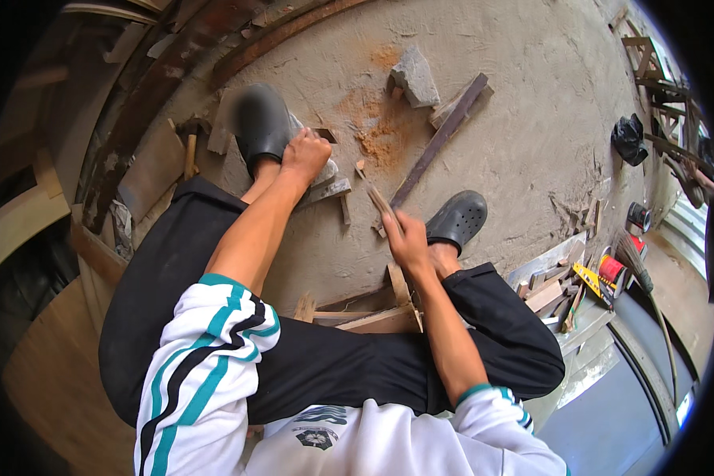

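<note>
My left hand (pixel 305 155) is closed in a fist beside my left shoe. A dark flat piece (pixel 325 136) juts out at its knuckles; its kind is hidden by the fingers. Below that hand, a greyish wood block (pixel 325 193) lies on the ground. My right hand (pixel 407 240), in front of my right shoe, grips a thin wooden stick (pixel 380 200) that points up and to the left. Near the stick's far end sits a small wood chip (pixel 360 165). A long dark wooden strip (pixel 440 141) lies just beyond, its far end over a short board.
A grey stone (pixel 415 77) and orange sawdust (pixel 382 141) lie ahead on the concrete floor. Left of my left shoe is a hammer (pixel 190 155). Wood offcuts (pixel 546 295), a yellow tool (pixel 587 279) and a broom (pixel 635 258) are at right. A wooden frame (pixel 377 320) lies between my legs.
</note>
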Available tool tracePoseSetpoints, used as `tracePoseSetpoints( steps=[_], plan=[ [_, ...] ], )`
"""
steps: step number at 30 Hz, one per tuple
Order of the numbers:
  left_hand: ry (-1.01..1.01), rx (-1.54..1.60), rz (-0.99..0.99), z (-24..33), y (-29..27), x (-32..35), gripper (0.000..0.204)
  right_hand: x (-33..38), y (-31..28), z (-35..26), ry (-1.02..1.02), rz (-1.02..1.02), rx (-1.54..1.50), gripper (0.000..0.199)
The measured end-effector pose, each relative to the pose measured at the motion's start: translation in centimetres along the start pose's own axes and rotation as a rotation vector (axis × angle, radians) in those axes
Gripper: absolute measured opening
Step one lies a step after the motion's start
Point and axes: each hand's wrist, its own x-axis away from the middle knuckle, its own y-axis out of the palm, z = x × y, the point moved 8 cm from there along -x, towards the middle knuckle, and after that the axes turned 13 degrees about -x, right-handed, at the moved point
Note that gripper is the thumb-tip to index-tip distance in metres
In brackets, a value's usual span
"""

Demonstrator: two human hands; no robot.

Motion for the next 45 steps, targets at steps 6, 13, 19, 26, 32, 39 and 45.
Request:
tracePoseSetpoints(
  steps=[6,13,19,26,32,39,45],
  plan=[
    [0.050,-0.070,0.094,0.1,0.5,0.1,0.017,1.7,0.0,-1.2,-0.021,0.006,-0.038,0.029],
    [0.024,-0.053,0.119,-0.2,1.2,0.7,0.017,4.5,-0.9,0.4,0.060,-0.048,0.011,0.027],
    [0.047,0.009,0.021,0.4,0.3,-0.8,0.018,-2.7,1.0,-1.7,-0.025,-0.019,0.064,0.024],
    [0.053,-0.087,0.132,0.6,2.2,0.9,0.018,7.5,-2.6,-2.6,-0.297,0.052,-0.074,0.031],
    [0.078,-0.013,-0.018,1.6,1.9,-1.2,0.023,-0.3,0.3,-0.4,0.026,-0.011,0.070,0.023],
    [0.024,-0.112,0.087,0.5,2.8,0.7,0.020,7.7,-3.8,-4.1,-0.408,0.082,0.052,0.024],
    [0.083,0.003,-0.036,1.7,1.5,-1.5,0.021,-0.9,-0.6,-1.6,-0.003,0.023,0.065,0.031]
  ],
)
